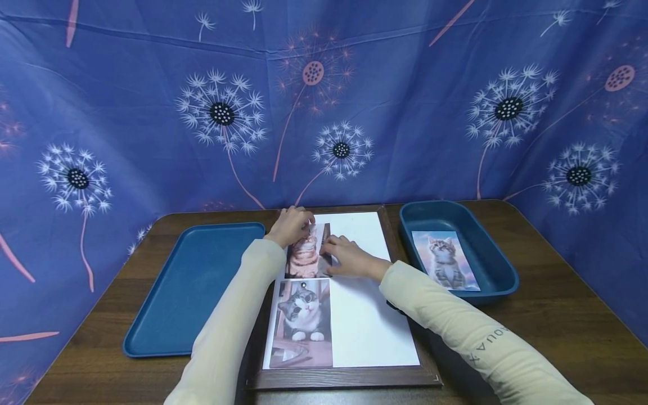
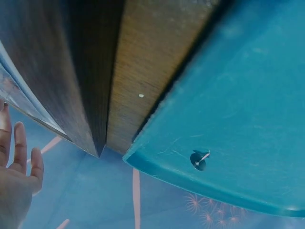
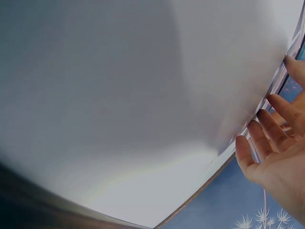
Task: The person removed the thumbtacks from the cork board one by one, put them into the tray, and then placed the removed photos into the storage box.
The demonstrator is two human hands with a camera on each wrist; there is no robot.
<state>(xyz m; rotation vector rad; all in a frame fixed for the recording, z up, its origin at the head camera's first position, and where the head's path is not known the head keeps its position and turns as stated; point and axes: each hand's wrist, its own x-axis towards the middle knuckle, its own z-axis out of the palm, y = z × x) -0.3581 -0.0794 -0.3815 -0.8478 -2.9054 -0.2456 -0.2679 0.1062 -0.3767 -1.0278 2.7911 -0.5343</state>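
A photo print of an orange cat (image 1: 304,263) lies on the upper left of a white board (image 1: 372,332) with a dark wooden frame (image 1: 349,379). My left hand (image 1: 291,226) is at its top left corner, fingertips on the print's upper edge. From the other side my right hand (image 1: 354,260) touches the print's right edge with its fingertips; those fingers look nearly straight in the right wrist view. Just below, a print of a grey and white cat (image 1: 304,323) lies flat on the board, with a small round dark piece (image 1: 303,285) at its top.
Left of the board lies a flat blue tray (image 1: 189,281). On the right stands a deeper blue bin (image 1: 488,270), with a kitten print (image 1: 444,261) inside it. Behind the wooden table (image 1: 557,315) hangs a blue cloth (image 1: 415,112) with dandelions.
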